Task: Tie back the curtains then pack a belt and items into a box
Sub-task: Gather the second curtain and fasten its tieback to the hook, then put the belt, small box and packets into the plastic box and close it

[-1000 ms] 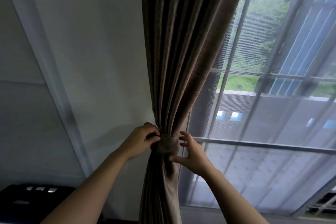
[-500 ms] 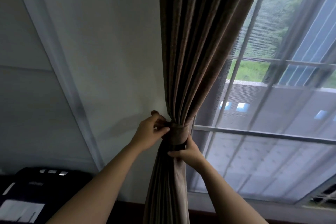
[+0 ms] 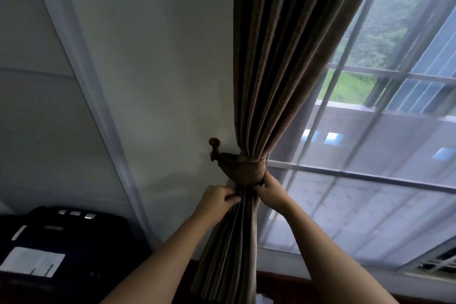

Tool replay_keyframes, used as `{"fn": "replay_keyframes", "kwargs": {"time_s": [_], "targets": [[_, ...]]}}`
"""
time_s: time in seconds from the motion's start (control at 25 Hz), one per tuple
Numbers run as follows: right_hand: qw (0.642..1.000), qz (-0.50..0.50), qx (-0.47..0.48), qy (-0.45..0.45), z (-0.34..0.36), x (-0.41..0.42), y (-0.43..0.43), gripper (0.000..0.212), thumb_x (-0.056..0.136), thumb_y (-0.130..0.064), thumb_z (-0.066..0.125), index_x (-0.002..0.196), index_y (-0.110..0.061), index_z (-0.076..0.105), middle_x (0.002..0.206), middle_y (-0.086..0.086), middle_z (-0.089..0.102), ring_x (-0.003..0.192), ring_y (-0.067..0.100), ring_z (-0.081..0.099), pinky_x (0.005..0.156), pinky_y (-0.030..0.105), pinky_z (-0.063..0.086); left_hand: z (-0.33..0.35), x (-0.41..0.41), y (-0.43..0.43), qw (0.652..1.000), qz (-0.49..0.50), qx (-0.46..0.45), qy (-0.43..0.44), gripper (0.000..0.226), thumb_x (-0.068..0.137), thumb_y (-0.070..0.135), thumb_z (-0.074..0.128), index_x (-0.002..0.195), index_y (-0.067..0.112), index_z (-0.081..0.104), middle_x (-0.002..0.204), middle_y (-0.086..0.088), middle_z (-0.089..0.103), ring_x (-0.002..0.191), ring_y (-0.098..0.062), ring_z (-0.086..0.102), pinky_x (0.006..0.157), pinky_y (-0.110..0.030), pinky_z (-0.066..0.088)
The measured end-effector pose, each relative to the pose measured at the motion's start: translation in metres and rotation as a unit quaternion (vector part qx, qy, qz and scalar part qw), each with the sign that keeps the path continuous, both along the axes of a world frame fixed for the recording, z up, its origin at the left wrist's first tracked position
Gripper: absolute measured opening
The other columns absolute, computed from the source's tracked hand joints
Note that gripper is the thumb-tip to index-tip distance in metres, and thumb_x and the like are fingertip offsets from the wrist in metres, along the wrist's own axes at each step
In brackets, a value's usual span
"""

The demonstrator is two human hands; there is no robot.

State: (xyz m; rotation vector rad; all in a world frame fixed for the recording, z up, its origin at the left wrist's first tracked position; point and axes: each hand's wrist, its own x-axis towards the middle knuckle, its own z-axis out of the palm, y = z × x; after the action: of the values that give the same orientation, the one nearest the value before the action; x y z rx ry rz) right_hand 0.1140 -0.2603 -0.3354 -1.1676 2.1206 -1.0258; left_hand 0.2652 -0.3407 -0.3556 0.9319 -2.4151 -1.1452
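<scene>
No legible text; black case (image 3: 74, 239) logo blurred.

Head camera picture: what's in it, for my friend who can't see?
A brown curtain is bunched by a tieback hooked on a wall knob. The left hand pinches folds below it; the right hand grips its lower edge.

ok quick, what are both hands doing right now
Left hand: pinching the curtain folds just below the tieback.
Right hand: gripping the tieback's lower edge.
</scene>
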Motion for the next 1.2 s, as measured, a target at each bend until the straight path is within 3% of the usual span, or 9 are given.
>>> {"fn": "replay_keyframes", "kwargs": {"time_s": [0.16,0.32,0.44,0.52,0.6,0.88,1.2], "targets": [[0.998,0.016,0.035,0.039,0.007,-0.003,0.003,0.048,0.091,-0.020,0.054,0.136,-0.010,0.040,0.132,0.011,0.053,0.122,0.029,0.050,0.086,0.026,0.038,0.006,-0.002,-0.004,0.999,0.020,-0.041,-0.014,0.023,0.089,0.016,0.060,0.070,0.003,0.064,0.067,-0.009,0.061,0.067,-0.019,0.057,0.058,-0.024,0.031],[0.996,0.017,0.063,0.056,-0.009,0.013,0.027,0.048,0.093,-0.033,0.052,0.135,-0.012,0.041,0.136,0.008,0.051,0.128,0.025,0.045,0.092,0.026,0.036,0.004,0.014,-0.011,0.998,0.015,-0.065,0.005,0.020,0.089,0.013,0.058,0.093,-0.004,0.069,0.088,-0.014,0.071,0.083,-0.026,0.065,0.071,-0.028,0.045],[0.990,0.012,0.130,0.058,-0.035,0.033,0.053,0.065,0.096,-0.041,0.043,0.146,-0.005,0.022,0.153,0.011,0.029,0.141,0.025,0.027,0.111,0.034,0.026,-0.006,0.035,0.000,0.997,0.062,-0.051,-0.002,0.028,0.092,0.012,0.054,0.111,-0.005,0.064,0.101,-0.015,0.069,0.094,-0.026,0.064,0.081,-0.022,0.042],[0.986,-0.004,0.166,0.032,-0.052,0.045,0.069,0.070,0.097,-0.044,0.039,0.148,-0.001,0.014,0.156,0.013,0.018,0.144,0.024,0.019,0.115,0.034,0.019,-0.015,0.046,0.011,0.995,0.086,-0.045,-0.014,0.032,0.093,0.013,0.053,0.119,-0.002,0.062,0.112,-0.020,0.068,0.102,-0.030,0.064,0.090,-0.027,0.046],[0.981,0.001,0.193,0.008,-0.070,0.056,0.089,0.068,0.098,-0.042,0.036,0.146,0.002,0.016,0.155,0.016,0.020,0.143,0.026,0.021,0.113,0.034,0.021,-0.028,0.060,0.029,0.994,0.095,-0.032,-0.045,0.034,0.092,0.015,0.053,0.123,0.001,0.059,0.118,-0.019,0.065,0.109,-0.029,0.062,0.097,-0.034,0.047],[0.968,0.058,0.245,-0.001,-0.135,0.064,0.162,0.066,0.099,-0.043,0.031,0.147,0.000,0.016,0.154,0.019,0.021,0.142,0.028,0.023,0.112,0.032,0.021,-0.108,0.092,0.112,0.977,0.147,0.047,-0.148,0.038,0.092,0.015,0.051,0.128,0.004,0.055,0.128,-0.016,0.060,0.117,-0.029,0.058,0.101,-0.037,0.045],[0.955,0.082,0.287,0.004,-0.278,0.059,0.251,0.071,0.097,-0.045,0.035,0.146,0.002,0.015,0.155,0.018,0.020,0.142,0.029,0.021,0.112,0.034,0.022,-0.249,0.107,0.220,0.940,0.200,0.109,-0.254,0.043,0.093,0.024,0.051,0.133,0.009,0.051,0.131,-0.017,0.057,0.121,-0.030,0.053,0.101,-0.034,0.043]]}}
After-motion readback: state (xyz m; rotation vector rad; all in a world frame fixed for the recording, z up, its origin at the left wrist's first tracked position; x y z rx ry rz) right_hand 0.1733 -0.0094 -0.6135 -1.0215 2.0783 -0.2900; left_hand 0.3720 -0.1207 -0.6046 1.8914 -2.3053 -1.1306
